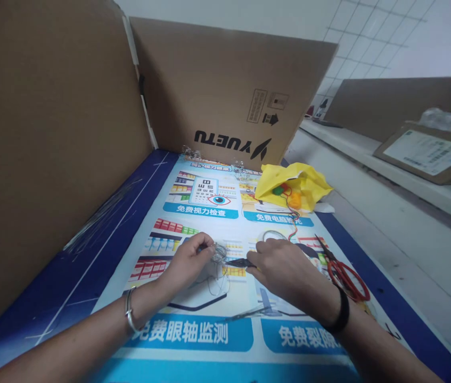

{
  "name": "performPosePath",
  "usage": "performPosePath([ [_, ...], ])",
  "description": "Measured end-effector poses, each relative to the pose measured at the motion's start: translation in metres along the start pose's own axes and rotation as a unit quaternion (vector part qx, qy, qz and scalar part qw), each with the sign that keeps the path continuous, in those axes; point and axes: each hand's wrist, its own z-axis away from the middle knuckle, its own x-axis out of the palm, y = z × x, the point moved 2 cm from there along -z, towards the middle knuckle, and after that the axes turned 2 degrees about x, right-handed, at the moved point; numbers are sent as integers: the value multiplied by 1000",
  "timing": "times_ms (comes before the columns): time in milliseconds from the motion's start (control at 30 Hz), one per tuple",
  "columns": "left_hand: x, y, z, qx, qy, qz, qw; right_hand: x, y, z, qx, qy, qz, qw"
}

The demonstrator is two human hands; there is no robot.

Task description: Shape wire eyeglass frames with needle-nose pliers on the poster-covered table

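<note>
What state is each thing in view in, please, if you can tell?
Thin grey wire tangle: looped, held in the left hand
Dark pointed tool: held in the right hand, tip opening unclear
Red-handled metal scissors: lying down, unheld
Crumpled yellow bag: open
Green, red and orange thread: partly out of the bag
Long thin wires: loose, spread out
Brown cardboard panel marked YUETU: upright, lettering inverted

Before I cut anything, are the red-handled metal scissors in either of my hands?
No, the scissors lie to the right, while your right hand holds a dark pointed tool and your left hand thin grey wire.
</note>
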Motion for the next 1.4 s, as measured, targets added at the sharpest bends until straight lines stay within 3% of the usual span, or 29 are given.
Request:
performPosePath([
  [100,-1,1,0,12,9,4,1000,-1,-1,-6,-6,-16,6,1000],
  [367,0,-7,-7,-26,-84,109,990,10,6,-12,10,-29,-7,999],
  [700,0,-9,-7,-114,-58,216,968,17,19,-12,-3,-76,-141,987],
  [867,-1,-9,-7,-126,-77,230,962,21,29,-12,-11,-67,-199,978],
  [1067,0,-14,-6,-135,-96,221,961,29,23,-16,-13,-36,-206,978],
  [1400,2,-21,-7,-146,-123,223,956,35,16,-18,1,-59,-158,986],
])
